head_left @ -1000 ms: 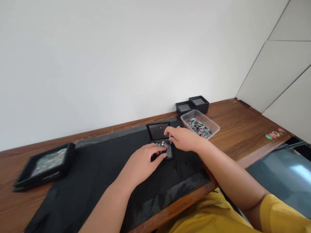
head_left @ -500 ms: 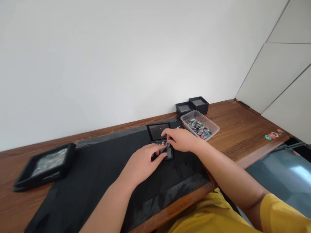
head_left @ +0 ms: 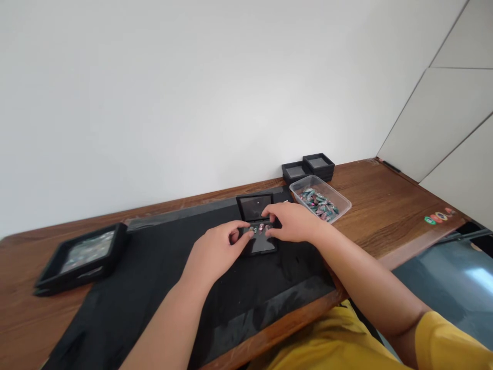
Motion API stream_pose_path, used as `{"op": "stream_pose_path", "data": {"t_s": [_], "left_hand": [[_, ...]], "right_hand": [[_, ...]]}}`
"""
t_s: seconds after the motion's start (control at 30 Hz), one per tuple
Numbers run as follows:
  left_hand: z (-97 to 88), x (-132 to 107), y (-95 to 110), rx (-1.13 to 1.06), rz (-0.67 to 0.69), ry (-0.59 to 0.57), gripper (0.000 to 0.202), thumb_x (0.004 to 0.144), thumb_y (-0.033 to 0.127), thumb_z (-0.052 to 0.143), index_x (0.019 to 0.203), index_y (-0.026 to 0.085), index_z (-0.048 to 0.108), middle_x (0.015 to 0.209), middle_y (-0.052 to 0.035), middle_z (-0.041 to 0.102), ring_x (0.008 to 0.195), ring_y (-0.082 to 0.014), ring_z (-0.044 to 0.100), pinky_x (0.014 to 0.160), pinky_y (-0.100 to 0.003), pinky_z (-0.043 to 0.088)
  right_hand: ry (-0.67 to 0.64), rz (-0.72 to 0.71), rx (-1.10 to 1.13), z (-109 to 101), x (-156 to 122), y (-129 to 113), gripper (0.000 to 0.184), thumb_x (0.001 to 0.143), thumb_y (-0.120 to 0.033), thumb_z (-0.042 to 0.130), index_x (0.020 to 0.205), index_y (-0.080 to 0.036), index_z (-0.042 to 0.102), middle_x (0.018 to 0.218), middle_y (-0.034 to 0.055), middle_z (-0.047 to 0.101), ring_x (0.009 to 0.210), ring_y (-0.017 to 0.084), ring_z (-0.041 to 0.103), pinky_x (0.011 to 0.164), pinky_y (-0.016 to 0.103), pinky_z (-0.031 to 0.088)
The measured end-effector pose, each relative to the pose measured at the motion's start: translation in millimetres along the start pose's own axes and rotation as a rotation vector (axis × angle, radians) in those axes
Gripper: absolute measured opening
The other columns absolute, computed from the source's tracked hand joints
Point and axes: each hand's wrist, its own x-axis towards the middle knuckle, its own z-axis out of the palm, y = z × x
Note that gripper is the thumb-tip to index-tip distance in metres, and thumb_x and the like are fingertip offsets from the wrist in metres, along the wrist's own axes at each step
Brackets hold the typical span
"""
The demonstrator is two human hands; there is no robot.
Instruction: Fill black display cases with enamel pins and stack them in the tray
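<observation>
A small black case (head_left: 259, 248) lies open on the dark mat, its windowed lid (head_left: 256, 208) tilted up at the back. Several glossy decorated press-on nails (head_left: 261, 228) sit in a row across it, mostly pink and green. At the row's left end is my left hand (head_left: 217, 249), thumb and forefinger apart on either side of the end nail. My right hand (head_left: 292, 222) arches over the right side of the case, thumb by the rightmost nail and forefinger near the lid. Neither hand visibly holds anything.
Beyond my right hand stands a clear plastic tub (head_left: 342, 202) of loose nails. Black framed cases (head_left: 319, 163) are stacked behind it against the wall. At the left lies another black case (head_left: 82, 257) with a clear window. The black mat (head_left: 154, 288) covers part of the wooden table (head_left: 385, 200).
Both hands' fingertips were together over the case with a small dark item between them. They have parted to either side, and the row of nails now shows. The view has shifted slightly.
</observation>
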Motion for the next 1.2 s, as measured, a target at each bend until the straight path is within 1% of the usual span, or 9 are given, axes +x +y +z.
{"op": "stream_pose_path", "data": {"t_s": [0.13,0.3,0.47,0.63,0.73,0.83,0.97,1.07,1.2], "left_hand": [[-0.3,0,-1,-0.013,-0.018,0.027,0.042,0.083,0.055,0.049,0.103,0.028,0.074,0.067,0.0022,0.059,0.06,-0.0179,0.055,0.055,-0.028,0.033],[-1.3,0,-1,-0.032,-0.021,0.017,0.043,0.083,0.055,0.049,0.105,0.028,0.074,0.068,0.0018,0.062,0.06,-0.0177,0.056,0.055,-0.028,0.035],[-1.3,-1,0,-0.031,-0.022,-0.002,0.043,0.085,0.057,0.048,0.103,0.03,0.076,0.068,0.002,0.065,0.057,-0.0174,0.056,0.052,-0.028,0.034],[-1.7,0,-2,-0.035,-0.031,0.01,0.044,0.085,0.057,0.048,0.105,0.029,0.075,0.069,0.0017,0.066,0.059,-0.0179,0.057,0.053,-0.028,0.036],[-1.9,1,-4,-0.032,-0.037,0.001,0.044,0.085,0.056,0.048,0.107,0.029,0.074,0.071,0.0016,0.066,0.061,-0.0186,0.058,0.054,-0.029,0.037],[-2.1,2,-5,-0.023,-0.033,-0.003,0.044,0.086,0.056,0.047,0.109,0.028,0.074,0.072,0.0012,0.066,0.062,-0.0192,0.059,0.055,-0.029,0.037],[-2.1,2,-4,-0.015,-0.046,-0.016,0.045,0.086,0.056,0.047,0.11,0.028,0.073,0.07,0.0009,0.066,0.062,-0.0199,0.06,0.055,-0.029,0.037],[-2.0,1,-3,-0.017,-0.043,-0.015,0.046,0.085,0.056,0.047,0.11,0.028,0.073,0.071,0.0006,0.067,0.062,-0.0202,0.061,0.055,-0.029,0.037],[-1.6,0,-2,-0.024,-0.036,-0.022,0.046,0.086,0.056,0.046,0.111,0.028,0.073,0.073,0.0005,0.068,0.062,-0.0198,0.061,0.055,-0.029,0.038]], "right_hand": [[-0.016,0.009,-0.022,1,-1,-4,0.045,0.078,-0.023,0.079,0.12,-0.017,0.063,0.105,0.0075,0.072,0.101,0.024,0.066,0.085,0.033,0.045],[-0.046,0.01,-0.068,3,-2,-8,0.041,0.081,-0.02,0.073,0.121,-0.017,0.063,0.109,0.0091,0.073,0.104,0.026,0.066,0.087,0.035,0.046],[-0.052,0.033,-0.133,4,-2,-13,0.047,0.084,-0.022,0.067,0.13,-0.017,0.06,0.116,0.0102,0.073,0.112,0.028,0.065,0.092,0.037,0.047],[-0.05,0.032,-0.143,3,-4,-14,0.048,0.085,-0.019,0.064,0.132,-0.018,0.059,0.116,0.0089,0.073,0.11,0.028,0.066,0.091,0.038,0.047],[-0.016,0.007,-0.108,1,-4,-9,0.049,0.081,-0.016,0.067,0.13,-0.018,0.06,0.116,0.0088,0.072,0.109,0.026,0.065,0.091,0.035,0.046],[0.013,0.004,-0.105,-1,-4,-3,0.045,0.08,-0.017,0.069,0.125,-0.018,0.061,0.114,0.0084,0.072,0.106,0.024,0.065,0.09,0.034,0.045],[0.003,0.04,-0.146,-4,-4,2,0.036,0.08,-0.017,0.069,0.115,-0.019,0.064,0.108,0.0061,0.071,0.1,0.023,0.064,0.083,0.032,0.043],[-0.018,0.066,-0.17,-4,-4,3,0.034,0.081,-0.013,0.067,0.114,-0.02,0.063,0.105,0.0049,0.072,0.098,0.022,0.064,0.08,0.031,0.041],[-0.015,0.084,-0.18,-3,-2,2,0.029,0.084,-0.015,0.065,0.112,-0.021,0.064,0.102,0.0045,0.073,0.098,0.023,0.064,0.078,0.031,0.04]]}}
